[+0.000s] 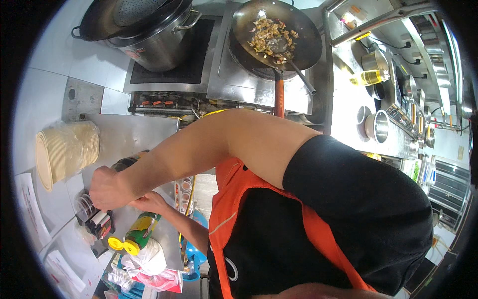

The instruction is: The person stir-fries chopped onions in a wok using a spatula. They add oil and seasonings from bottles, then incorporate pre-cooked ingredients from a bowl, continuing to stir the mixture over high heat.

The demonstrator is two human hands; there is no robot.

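My right hand (112, 188) is curled over the steel counter (123, 130), its palm side turned away. My left hand (151, 202) lies close beside it, its fingertips partly behind my right wrist. Whatever is between the fingers is hidden. A dark container (129, 160) shows behind my right forearm. Near my left hand lies a green bottle (143, 228) with an open yellow flip cap. A small black holder (101, 226) and clear plastic lids (85, 205) are by my right hand. Chopped food (272, 35) and a metal ladle (304, 80) are in a wok (310, 45) on the stove.
A wrapped stack of beige round containers (69, 153) lies at the counter's far side. White plastic bags (147, 259) sit beyond the green bottle. A large steel pot (160, 48) stands by the wok, whose wooden handle (279, 95) projects over the stove edge. Steel bowls (377, 126) stand on another counter.
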